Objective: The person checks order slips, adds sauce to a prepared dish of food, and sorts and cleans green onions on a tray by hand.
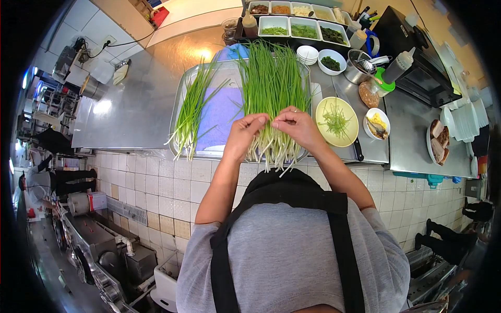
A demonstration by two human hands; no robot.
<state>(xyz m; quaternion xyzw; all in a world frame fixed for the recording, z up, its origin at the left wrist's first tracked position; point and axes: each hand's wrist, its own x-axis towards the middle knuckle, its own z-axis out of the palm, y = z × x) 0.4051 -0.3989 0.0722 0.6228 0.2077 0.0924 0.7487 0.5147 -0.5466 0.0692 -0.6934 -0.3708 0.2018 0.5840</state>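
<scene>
A large pile of green onions (274,78) lies on a metal tray (176,112), their white root ends toward me. My left hand (247,131) is closed in a pinch over the lower left of this pile. Beside it, my right hand (296,125) also pinches at the stalks, its fingertips close to the left hand's. What exactly lies between the fingers is too small to tell. A smaller bunch of green onions (192,112) rests at the tray's left side, on a purple cloth (222,112). Right of the pile, a yellow bowl (352,120) holds thin green scraps.
A black-handled knife (358,150) lies right of the yellow bowl. White containers (304,29) of chopped food stand at the back. A bowl of meat (437,142) sits far right. People (39,182) stand at far left and far right.
</scene>
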